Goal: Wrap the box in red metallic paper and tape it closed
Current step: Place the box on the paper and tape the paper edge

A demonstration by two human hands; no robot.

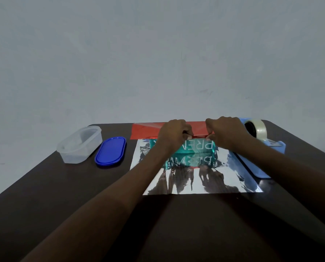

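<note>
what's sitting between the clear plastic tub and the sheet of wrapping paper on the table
In the head view, the blue oval lid lies flat between the clear tub and the wrapping paper; otherwise only bare table.

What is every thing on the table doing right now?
Box: lying on the paper, not wrapped yet.
Paper: silver side up, far red edge lifted.
Left hand: pinches that edge.
Right hand: pinches it too.
Tape roll: on its dispenser.
Clear tub: open.
Blue lid: lying beside tub.

box (193, 148) on paper (201, 178) mid-table; tub (78, 146), lid (110, 151) left; tape dispenser (260, 137) right.
</note>
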